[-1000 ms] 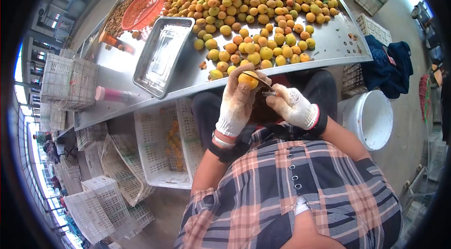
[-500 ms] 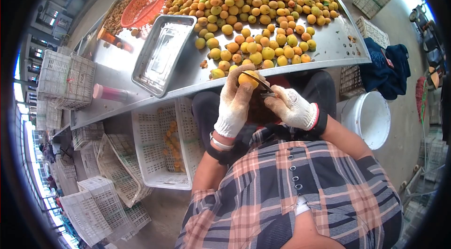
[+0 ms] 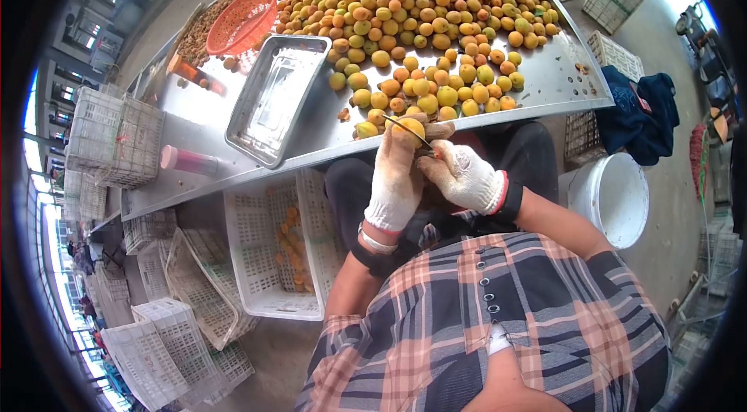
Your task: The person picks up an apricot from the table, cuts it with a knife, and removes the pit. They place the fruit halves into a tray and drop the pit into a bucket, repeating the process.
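Gripping one apricot point(image 3: 410, 130) just off the near edge of the steel table point(image 3: 545, 77), left hand point(image 3: 395, 178) in a knit glove, fingers curled round the fruit from below and behind, so it sits cupped at the fingertips. Right hand point(image 3: 461, 177), also gloved, is pinched shut on a small knife point(image 3: 408, 130); the thin blade lies across the top of the fruit, handle hidden inside the fist. Judgement on handling: fruit is light, soft-skinned, bruises easily, probably juicy and slick once cut, with a hard stone inside; the glove adds friction. Best hold looks like a loose cradle around the sides, clear of the blade line, with the thumb out of the cut path. Beyond the table edge lies the loose pile of apricots point(image 3: 420, 7); an empty metal tray point(image 3: 272, 97) sits left of the pile, an orange basket point(image 3: 241, 19) further back. Under the table, a white crate point(image 3: 268, 248) holds a few fruit pieces.
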Demonstrator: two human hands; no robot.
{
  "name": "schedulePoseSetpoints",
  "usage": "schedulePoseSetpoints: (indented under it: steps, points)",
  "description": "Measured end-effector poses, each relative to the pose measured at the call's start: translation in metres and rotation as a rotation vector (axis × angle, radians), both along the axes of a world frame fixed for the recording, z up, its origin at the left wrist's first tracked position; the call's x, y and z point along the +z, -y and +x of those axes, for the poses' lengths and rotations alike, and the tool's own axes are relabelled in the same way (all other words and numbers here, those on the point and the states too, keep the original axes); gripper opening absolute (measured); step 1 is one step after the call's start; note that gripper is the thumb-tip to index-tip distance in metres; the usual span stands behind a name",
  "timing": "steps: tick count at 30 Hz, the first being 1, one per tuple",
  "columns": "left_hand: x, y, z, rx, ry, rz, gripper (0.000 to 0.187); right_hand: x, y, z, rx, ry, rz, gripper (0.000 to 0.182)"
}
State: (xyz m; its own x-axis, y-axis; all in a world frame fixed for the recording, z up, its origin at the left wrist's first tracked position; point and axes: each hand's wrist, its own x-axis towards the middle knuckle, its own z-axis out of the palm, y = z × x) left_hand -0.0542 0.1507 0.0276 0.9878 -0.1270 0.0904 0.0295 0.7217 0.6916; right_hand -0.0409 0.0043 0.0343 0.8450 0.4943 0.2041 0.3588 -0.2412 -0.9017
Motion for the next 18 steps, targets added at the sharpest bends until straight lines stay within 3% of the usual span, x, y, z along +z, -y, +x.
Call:
schedulePoseSetpoints:
  steps: [5, 7, 12, 15, 18]
  points:
    - [-0.002, 0.003, 0.003, -0.037, -0.076, -0.167, 0.055, 0.003, -0.002, -0.002, -0.045, 0.0, -0.012, 0.023]
    - [-0.002, 0.007, 0.008, 0.161, -0.002, 0.101, 0.055, 0.006, -0.003, -0.002, -0.064, -0.023, 0.067, 0.023]
    - [0.004, 0.013, 0.008, 0.269, -0.007, 0.221, 0.054, -0.009, -0.003, -0.001, -0.114, 0.011, -0.02, 0.025]
    - [-0.001, 0.017, 0.016, 0.123, -0.236, -0.112, 0.046, -0.02, -0.003, -0.003, -0.174, 0.082, -0.063, 0.025]
    - [0.001, 0.011, 0.015, 0.026, -0.205, -0.162, 0.044, -0.024, 0.0, -0.001, -0.179, 0.067, 0.028, 0.023]
